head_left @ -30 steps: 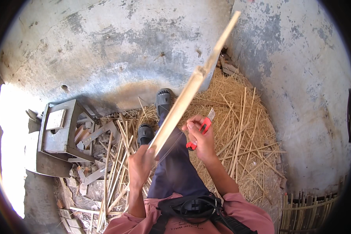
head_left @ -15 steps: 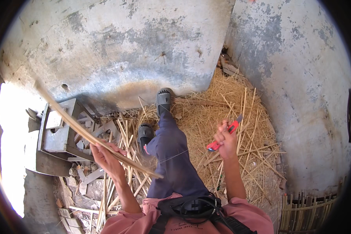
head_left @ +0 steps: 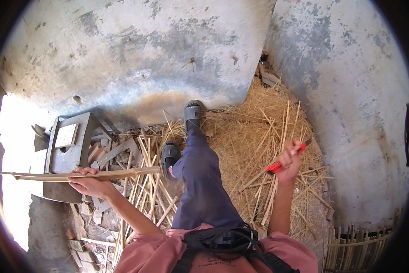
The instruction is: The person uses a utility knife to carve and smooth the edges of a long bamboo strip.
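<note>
My left hand [head_left: 90,182] is closed round a long, flat bamboo strip [head_left: 127,173], which lies nearly level across the left side and runs out toward the bright opening. Its near end reaches to beside my shoe. Off to the right, my right hand [head_left: 289,160] grips a red utility knife [head_left: 277,168], its dark blade end pointing up and to the right. The knife is well apart from the bamboo. Beneath the right hand lie thin bamboo splints [head_left: 284,120] on a bed of shavings.
A battered wooden frame like a small cabinet [head_left: 72,154] stands at the left among rubble. Loose bamboo strips [head_left: 143,191] lie beside my left leg. Straw-like shavings [head_left: 232,141] cover the floor ahead. Weathered walls [head_left: 168,50] rise in front and at right, with a slatted bamboo piece [head_left: 357,250] low right.
My left hand has moved left, and the bamboo strip has swung from a steep slant to nearly level. The right hand has shifted right with the knife.
</note>
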`<action>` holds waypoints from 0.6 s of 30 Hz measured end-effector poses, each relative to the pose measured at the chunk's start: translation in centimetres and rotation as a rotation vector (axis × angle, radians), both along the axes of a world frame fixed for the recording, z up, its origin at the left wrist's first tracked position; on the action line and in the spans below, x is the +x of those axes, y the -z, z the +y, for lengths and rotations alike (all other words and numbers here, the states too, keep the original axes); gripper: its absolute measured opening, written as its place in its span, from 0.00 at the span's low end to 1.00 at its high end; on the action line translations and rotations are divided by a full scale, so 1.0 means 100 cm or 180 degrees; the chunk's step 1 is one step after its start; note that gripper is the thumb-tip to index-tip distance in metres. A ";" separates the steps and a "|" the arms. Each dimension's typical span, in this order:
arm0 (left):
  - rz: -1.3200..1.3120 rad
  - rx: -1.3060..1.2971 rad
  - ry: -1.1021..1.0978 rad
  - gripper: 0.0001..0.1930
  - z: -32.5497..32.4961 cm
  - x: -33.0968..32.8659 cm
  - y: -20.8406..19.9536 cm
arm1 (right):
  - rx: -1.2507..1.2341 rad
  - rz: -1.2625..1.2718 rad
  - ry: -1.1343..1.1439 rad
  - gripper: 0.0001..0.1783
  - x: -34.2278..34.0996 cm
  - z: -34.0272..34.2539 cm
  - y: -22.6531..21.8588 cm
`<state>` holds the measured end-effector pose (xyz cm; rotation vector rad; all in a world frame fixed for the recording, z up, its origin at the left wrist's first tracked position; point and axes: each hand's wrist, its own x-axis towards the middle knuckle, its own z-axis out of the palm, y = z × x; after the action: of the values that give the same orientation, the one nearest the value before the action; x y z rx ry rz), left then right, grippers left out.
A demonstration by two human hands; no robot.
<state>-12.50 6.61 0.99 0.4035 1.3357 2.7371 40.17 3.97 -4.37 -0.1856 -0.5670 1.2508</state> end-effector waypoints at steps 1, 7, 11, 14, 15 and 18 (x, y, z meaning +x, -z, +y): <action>-0.0004 0.0066 -0.0039 0.15 0.000 -0.004 0.001 | -0.0053 -0.0072 0.0225 0.10 0.016 0.002 0.000; 0.0114 0.0031 -0.0015 0.14 0.007 0.008 0.008 | -0.1369 -0.3689 0.3560 0.12 0.089 0.011 0.026; 0.0248 -0.0028 0.0128 0.16 0.014 0.045 0.002 | -0.1915 -0.5020 0.4636 0.13 0.062 0.010 0.021; 0.0283 0.0080 0.0419 0.16 0.021 0.066 0.003 | -0.1492 -0.4050 0.3377 0.15 0.032 0.021 0.028; 0.0273 0.0141 0.0493 0.16 0.025 0.075 0.002 | -0.1435 -0.4128 0.2789 0.16 0.019 0.022 0.028; 0.0286 0.0197 0.1007 0.17 0.021 0.098 0.002 | -0.0965 -0.4218 0.1376 0.20 -0.046 0.020 0.014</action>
<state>-2.71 8.68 0.79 0.6855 1.0967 2.5269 35.61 5.97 -5.72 -1.3728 -1.3592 0.6405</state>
